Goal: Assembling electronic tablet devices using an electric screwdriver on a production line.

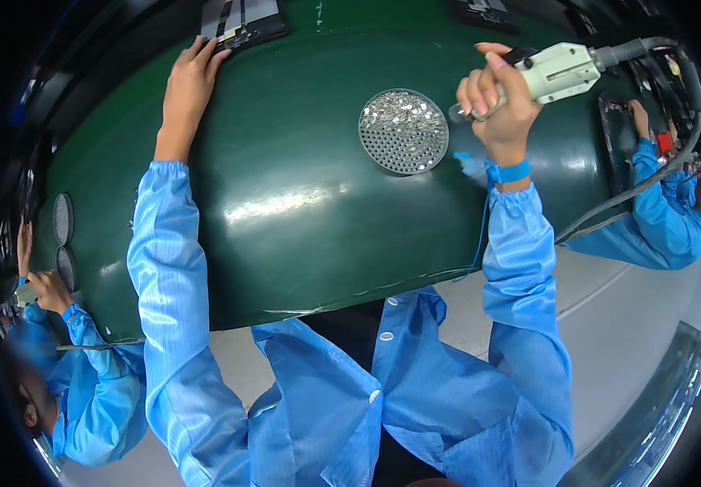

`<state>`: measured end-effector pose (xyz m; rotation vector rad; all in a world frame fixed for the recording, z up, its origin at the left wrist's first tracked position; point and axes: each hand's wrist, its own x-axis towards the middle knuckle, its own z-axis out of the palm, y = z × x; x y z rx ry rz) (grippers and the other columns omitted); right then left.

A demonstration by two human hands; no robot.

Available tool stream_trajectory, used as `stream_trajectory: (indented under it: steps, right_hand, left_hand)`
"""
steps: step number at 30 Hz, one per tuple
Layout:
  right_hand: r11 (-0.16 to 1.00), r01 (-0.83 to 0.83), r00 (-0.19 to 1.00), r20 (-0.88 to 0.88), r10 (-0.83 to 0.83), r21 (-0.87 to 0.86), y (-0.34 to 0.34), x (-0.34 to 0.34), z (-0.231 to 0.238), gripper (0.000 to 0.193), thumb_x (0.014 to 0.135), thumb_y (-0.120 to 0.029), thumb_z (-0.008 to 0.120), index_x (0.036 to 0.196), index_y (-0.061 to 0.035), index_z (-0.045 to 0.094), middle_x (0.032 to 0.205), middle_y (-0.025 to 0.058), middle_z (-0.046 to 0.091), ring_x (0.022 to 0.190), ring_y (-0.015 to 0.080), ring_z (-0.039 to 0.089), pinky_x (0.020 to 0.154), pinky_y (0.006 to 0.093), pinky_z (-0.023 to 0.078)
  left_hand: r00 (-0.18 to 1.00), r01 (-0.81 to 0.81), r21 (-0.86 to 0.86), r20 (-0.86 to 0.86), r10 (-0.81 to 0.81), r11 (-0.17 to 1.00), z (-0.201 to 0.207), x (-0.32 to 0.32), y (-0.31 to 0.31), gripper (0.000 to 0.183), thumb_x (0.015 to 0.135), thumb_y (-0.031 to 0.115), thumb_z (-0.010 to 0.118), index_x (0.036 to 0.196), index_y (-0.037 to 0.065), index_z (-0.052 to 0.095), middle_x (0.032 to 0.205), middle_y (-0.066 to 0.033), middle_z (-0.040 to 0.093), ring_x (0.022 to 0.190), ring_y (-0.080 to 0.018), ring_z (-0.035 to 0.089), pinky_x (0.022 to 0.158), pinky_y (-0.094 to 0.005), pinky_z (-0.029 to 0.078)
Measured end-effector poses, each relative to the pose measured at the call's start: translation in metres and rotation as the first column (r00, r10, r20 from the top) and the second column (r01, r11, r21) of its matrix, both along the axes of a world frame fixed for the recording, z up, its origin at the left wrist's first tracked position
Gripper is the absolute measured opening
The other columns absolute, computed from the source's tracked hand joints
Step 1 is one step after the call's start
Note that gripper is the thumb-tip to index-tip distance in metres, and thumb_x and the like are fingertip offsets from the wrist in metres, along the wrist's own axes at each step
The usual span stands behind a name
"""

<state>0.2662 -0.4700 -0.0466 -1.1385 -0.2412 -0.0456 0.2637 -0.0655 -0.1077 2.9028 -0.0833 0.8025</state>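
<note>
- The right hand (500,101) is wrapped around a pale electric screwdriver (557,73) over the right part of the tabletop; its clear nose points at the dish, though from here I can't tell if they touch.
- The left hand (192,89) reaches to the tabletop's far edge, fingers stretched, tips on the near left corner of a dark-framed device (263,31); whether they pinch it, I can't tell.
- A blue band (513,172) circles the right wrist.
- Just left of the nose sits a round dish (403,172), its perforated face strewn with small silvery screws (405,109), well in from the near edge.
- A grey cable (630,50) leaves the screwdriver's rear and curves away.
- The tabletop (285,260) is glossy dark green, streaked with lamp glare; its near edge looks scuffed, with pale frayed bits.
- A second dark device (487,11) lies at the far edge, right of the first.
- Toward the left end, two round dishes (63,219) stand near a blue-sleeved co-worker (94,414).
- Toward the right end, another co-worker (667,219) reaches to a dark flat piece (614,138).
- Below the near edge spreads a pale floor (610,304).
</note>
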Motion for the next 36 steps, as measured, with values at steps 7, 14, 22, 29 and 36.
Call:
stream_trajectory:
  steps: [7, 14, 22, 29, 36]
  right_hand:
    - [0.965, -0.248, 0.967, 0.040, 0.252, -0.089, 0.016, -0.031, 0.000, 0.020, 0.094, -0.008, 0.047, 0.102, 0.0073, 0.056, 0.050, -0.0009, 0.035, 0.038, 0.0092, 0.034, 0.040, 0.0291, 0.037]
    - [0.938, -0.346, 0.937, 0.049, 0.346, -0.008, 0.021, -0.043, 0.001, 0.015, 0.092, -0.005, 0.052, 0.100, 0.0069, 0.058, 0.051, -0.0002, 0.040, 0.039, 0.0090, 0.038, 0.041, 0.0281, 0.038]
    - [0.899, -0.430, 0.903, 0.044, 0.428, 0.081, 0.037, -0.057, 0.004, 0.014, 0.091, -0.007, 0.058, 0.096, 0.0065, 0.059, 0.052, 0.0007, 0.043, 0.041, 0.0091, 0.042, 0.042, 0.0279, 0.039]
    - [0.874, -0.483, 0.874, 0.084, 0.478, 0.055, 0.047, -0.061, 0.001, 0.016, 0.092, -0.008, 0.053, 0.096, 0.0067, 0.058, 0.050, 0.0010, 0.040, 0.039, 0.0108, 0.038, 0.040, 0.0293, 0.038]
    - [0.865, -0.498, 0.853, 0.147, 0.501, -0.054, 0.048, -0.056, -0.008, 0.026, 0.097, -0.015, 0.037, 0.104, 0.0047, 0.052, 0.049, -0.0016, 0.032, 0.039, 0.0090, 0.033, 0.041, 0.0283, 0.037]
  left_hand:
    - [0.883, 0.462, -0.067, 0.127, -0.452, 0.884, 0.035, -0.085, -0.119, 0.016, 0.077, 0.007, 0.072, 0.092, 0.007, 0.068, 0.104, -0.0085, 0.066, 0.096, -0.0260, 0.062, 0.081, -0.0369, 0.049]
    - [0.749, 0.628, -0.343, 0.024, -0.662, 0.698, 0.020, -0.119, -0.214, 0.029, 0.072, 0.007, 0.075, 0.101, 0.005, 0.071, 0.094, -0.0063, 0.063, 0.080, -0.0225, 0.060, 0.068, -0.0340, 0.047]
    - [0.770, 0.598, -0.388, 0.034, -0.638, 0.701, 0.034, -0.140, -0.179, 0.026, 0.075, 0.005, 0.071, 0.101, 0.004, 0.071, 0.095, -0.0077, 0.062, 0.082, -0.0232, 0.062, 0.070, -0.0331, 0.053]
    - [0.885, 0.456, -0.378, 0.102, -0.454, 0.805, 0.044, -0.166, -0.116, 0.016, 0.078, 0.002, 0.076, 0.093, 0.001, 0.073, 0.090, -0.0092, 0.061, 0.072, -0.0187, 0.061, 0.062, -0.0287, 0.052]
    - [0.920, 0.393, -0.376, 0.169, -0.354, 0.840, 0.037, -0.163, -0.101, 0.008, 0.080, 0.007, 0.075, 0.085, 0.002, 0.072, 0.084, -0.0065, 0.060, 0.064, -0.0170, 0.060, 0.056, -0.0295, 0.049]
